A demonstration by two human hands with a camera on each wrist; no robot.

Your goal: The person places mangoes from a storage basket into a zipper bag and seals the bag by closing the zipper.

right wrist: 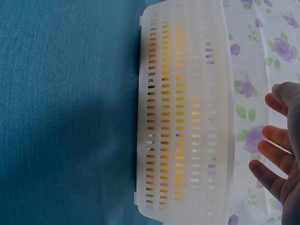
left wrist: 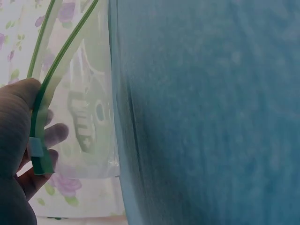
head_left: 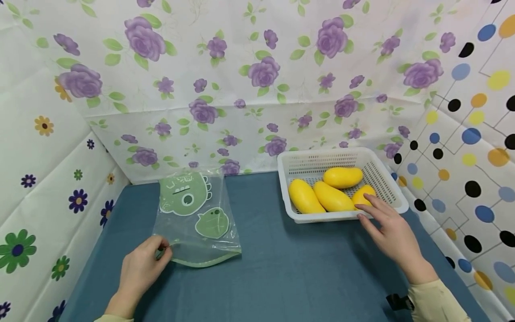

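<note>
My left hand (head_left: pixel 141 264) pinches the left end of the green-edged opening of a clear zip bag (head_left: pixel 177 230), which lies on the blue cloth with green cartoon prints on it. In the left wrist view, the two green zip strips (left wrist: pixel 58 58) stand apart beyond the fingers. My right hand (head_left: pixel 390 230) hovers over the front right edge of a white plastic basket (head_left: pixel 322 218), fingers loosely spread and holding nothing. Inside the basket lie several yellow mangoes (head_left: pixel 305 197); the fingertips overlap the rightmost mango (head_left: pixel 362 195) in the head view.
Blue cloth (head_left: pixel 273 277) covers the table. Behind it rises a wall sheet with purple flowers (head_left: pixel 263 71). A dotted sheet (head_left: pixel 472 188) stands along the right side and a flowered sheet (head_left: pixel 78 201) along the left. A small black object (head_left: pixel 398 302) sits at the right sleeve.
</note>
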